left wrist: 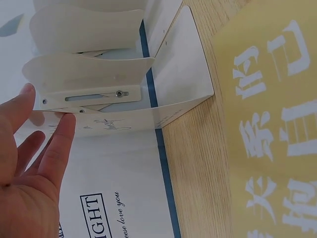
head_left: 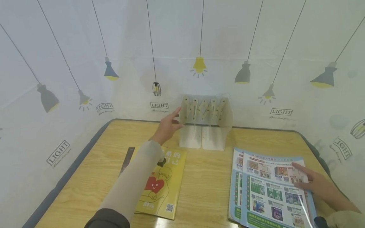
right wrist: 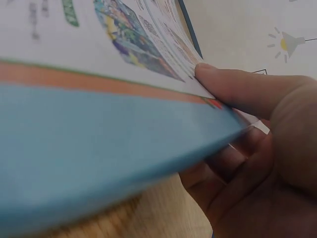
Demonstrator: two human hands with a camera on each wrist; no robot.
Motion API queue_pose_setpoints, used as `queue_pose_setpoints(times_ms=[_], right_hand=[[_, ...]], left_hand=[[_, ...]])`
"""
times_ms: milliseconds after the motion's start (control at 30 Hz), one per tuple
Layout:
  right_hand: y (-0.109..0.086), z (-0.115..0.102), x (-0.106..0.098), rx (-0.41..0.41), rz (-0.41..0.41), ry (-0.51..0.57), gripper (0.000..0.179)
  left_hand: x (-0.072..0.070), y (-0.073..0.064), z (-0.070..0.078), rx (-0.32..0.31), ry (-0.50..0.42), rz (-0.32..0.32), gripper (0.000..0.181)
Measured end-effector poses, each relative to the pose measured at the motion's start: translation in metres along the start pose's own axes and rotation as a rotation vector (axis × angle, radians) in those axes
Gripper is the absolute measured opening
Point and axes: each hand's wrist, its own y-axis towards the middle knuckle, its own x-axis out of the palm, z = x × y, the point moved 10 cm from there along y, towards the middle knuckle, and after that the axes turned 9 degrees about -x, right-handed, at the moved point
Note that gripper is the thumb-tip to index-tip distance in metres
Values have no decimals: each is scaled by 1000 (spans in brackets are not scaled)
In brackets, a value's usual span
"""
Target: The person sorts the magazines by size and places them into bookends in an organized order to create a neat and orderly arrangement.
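A white expandable bookend, with several upright dividers joined by a crossed-bar linkage, stands at the back of the table. My left hand is at its left side, digits mostly straight. In the left wrist view, fingertips of that hand meet the outer edge of the end panel. My right hand holds the right edge of two overlapping blue-bordered magazines. In the right wrist view, the thumb lies on top of the pages and the other fingers are curled underneath.
A yellow booklet with a red heart lies beneath my left forearm, over a dark-edged booklet. The wooden table has a dark edge. White curtains printed with lamps close it in at the back and sides.
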Motion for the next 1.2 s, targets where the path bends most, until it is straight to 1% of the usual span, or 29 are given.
queue_pose_setpoints(times_ms=[100, 233, 300, 400, 500, 600, 733, 900, 1067, 1200], right_hand=[[-1, -3, -2, -8, 10, -4, 97], [-1, -11, -6, -77, 40, -29, 91], [-1, -18, -6, -130, 53, 3, 86], [-3, -25, -6, -170, 65, 65, 83], [-4, -33, -6, -170, 75, 102, 83], [-5, -40, -8, -158, 90, 74, 83], [-6, -52, -11, -163, 104, 46, 84], [-6, -66, -11, -163, 109, 47, 85], [-5, -82, -9, -198, 109, 65, 82], [-5, -91, -7, -234, 115, 76, 81]], left_hand=[[0, 0, 0, -6, 0, -3, 84], [0, -1, -1, -22, 13, -6, 85], [0, -2, -1, -25, 15, -4, 85], [0, -1, -2, -22, 20, -6, 86], [-1, -1, -2, -21, 37, -6, 86], [0, -1, -2, -18, 41, -16, 86], [1, -2, -2, -18, 36, -33, 86], [-1, -1, -3, -27, 81, -12, 85], [-3, -1, -4, -50, 122, 14, 84], [-3, -2, -5, -55, 143, 14, 83]])
